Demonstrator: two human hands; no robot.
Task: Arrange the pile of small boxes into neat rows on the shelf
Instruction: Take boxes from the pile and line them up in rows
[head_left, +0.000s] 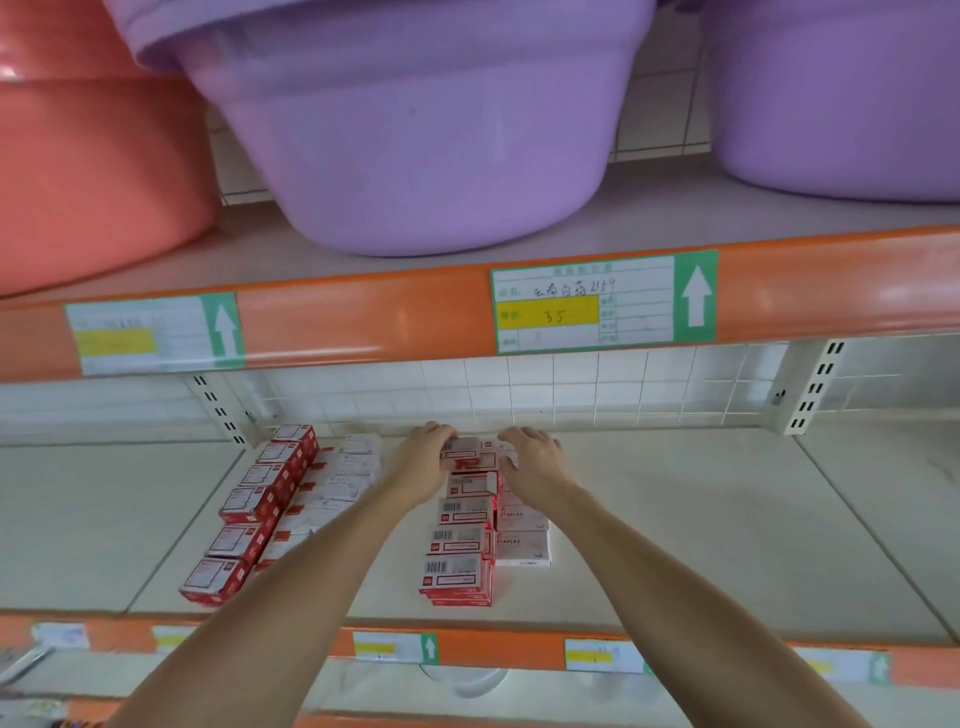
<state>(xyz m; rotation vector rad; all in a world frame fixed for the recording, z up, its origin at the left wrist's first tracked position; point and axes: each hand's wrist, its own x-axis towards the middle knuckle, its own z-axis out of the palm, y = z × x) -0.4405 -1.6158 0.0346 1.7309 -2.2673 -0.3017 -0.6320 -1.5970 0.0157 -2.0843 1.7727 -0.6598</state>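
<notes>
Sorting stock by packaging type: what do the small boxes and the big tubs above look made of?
Small boxes: likely printed cardboard, with flat faces, sharp folded edges and barcodes. Purple tub: apparently moulded plastic, smooth and faintly glossy, with a rolled rim.

White tiled wall behind orange-edged shelving (purple tubs above).

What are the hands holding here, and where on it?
Both hands, left and right, flank one small box at the back of a row, fingers on its left and right ends.
</notes>
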